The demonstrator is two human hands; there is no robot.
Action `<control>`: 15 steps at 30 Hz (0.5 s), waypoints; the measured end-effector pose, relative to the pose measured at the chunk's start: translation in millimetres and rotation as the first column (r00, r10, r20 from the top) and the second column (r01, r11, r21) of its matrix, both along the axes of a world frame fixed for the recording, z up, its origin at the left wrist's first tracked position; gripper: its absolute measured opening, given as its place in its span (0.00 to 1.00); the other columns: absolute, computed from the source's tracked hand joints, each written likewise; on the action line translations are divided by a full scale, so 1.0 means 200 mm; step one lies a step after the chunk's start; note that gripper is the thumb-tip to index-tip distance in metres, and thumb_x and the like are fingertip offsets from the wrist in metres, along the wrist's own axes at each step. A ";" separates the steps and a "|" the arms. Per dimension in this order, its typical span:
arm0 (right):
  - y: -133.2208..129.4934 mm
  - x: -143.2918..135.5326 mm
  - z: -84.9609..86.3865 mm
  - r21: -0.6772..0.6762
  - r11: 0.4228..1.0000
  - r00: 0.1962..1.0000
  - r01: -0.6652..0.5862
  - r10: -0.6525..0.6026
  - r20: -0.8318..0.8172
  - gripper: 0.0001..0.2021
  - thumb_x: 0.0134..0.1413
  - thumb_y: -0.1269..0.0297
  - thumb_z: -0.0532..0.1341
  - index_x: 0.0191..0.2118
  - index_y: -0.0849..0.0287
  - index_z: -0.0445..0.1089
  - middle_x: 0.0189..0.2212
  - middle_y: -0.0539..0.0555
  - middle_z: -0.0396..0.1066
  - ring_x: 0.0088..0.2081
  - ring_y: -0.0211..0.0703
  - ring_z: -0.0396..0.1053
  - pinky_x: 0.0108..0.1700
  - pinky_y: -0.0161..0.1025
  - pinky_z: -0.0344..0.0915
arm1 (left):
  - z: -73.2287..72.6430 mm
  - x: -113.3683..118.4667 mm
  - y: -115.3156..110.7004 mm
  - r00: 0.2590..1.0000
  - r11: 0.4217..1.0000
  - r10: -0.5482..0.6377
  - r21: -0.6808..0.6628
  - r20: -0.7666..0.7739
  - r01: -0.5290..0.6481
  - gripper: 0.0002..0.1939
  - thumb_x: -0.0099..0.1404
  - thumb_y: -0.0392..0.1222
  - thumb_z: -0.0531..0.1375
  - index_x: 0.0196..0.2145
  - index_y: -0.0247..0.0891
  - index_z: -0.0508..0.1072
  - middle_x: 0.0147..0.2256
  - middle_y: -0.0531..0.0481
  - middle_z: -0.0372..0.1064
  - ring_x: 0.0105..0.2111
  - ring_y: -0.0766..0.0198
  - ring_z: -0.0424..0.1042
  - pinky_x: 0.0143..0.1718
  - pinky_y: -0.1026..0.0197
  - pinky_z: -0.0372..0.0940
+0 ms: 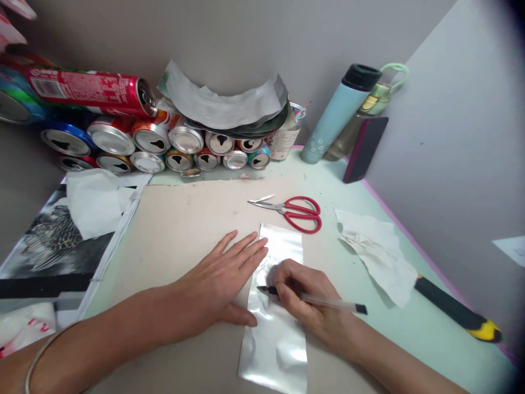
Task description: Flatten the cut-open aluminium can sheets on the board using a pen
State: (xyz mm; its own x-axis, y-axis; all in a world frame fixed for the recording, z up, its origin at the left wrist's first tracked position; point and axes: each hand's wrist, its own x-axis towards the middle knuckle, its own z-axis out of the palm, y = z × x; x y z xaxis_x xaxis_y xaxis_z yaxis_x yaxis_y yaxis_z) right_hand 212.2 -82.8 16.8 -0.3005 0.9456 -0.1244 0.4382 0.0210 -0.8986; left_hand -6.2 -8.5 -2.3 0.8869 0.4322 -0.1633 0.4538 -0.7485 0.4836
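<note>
A shiny silver metal sheet [276,342] lies lengthwise in front of me on a beige board [180,219]. My left hand [223,276] rests flat with its fingers spread, the fingertips and thumb on the sheet's left edge. In my right hand [305,293] is a clear pen [332,302] with a black end, its dark tip at the sheet's surface near the left edge. Just beyond the sheet lie scissors [301,210] with red handles, blades pointing left, beside a thin silver sliver [264,198].
Stacked drink cans [186,139] line the back, with curved metal sheets [225,109] on top. Behind on the right stand a blue bottle [338,117] and a dark phone [366,150]. Crumpled tissue [379,251] partly covers a black-yellow handled tool [455,306]. Printed paper [53,235] lies left.
</note>
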 end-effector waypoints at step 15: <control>0.01 0.00 0.02 0.022 0.999 0.999 -0.047 0.047 0.015 0.10 0.64 0.72 0.54 0.30 0.56 0.59 0.26 0.46 0.61 0.27 0.37 0.56 0.30 0.35 0.56 | 0.02 0.01 0.00 1.000 1.000 -0.007 -0.014 -0.026 0.007 0.56 0.61 0.60 0.70 0.73 0.35 0.45 0.74 0.35 0.39 0.74 0.47 0.34 0.73 0.40 0.30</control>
State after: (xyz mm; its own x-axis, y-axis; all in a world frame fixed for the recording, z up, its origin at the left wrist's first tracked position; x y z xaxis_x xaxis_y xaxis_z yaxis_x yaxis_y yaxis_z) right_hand 213.1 -80.8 19.8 -0.3433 0.9330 -0.1084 0.4489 0.0616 -0.8914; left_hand -5.0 -8.1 1.4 0.8852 0.4235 -0.1926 0.4613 -0.7450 0.4819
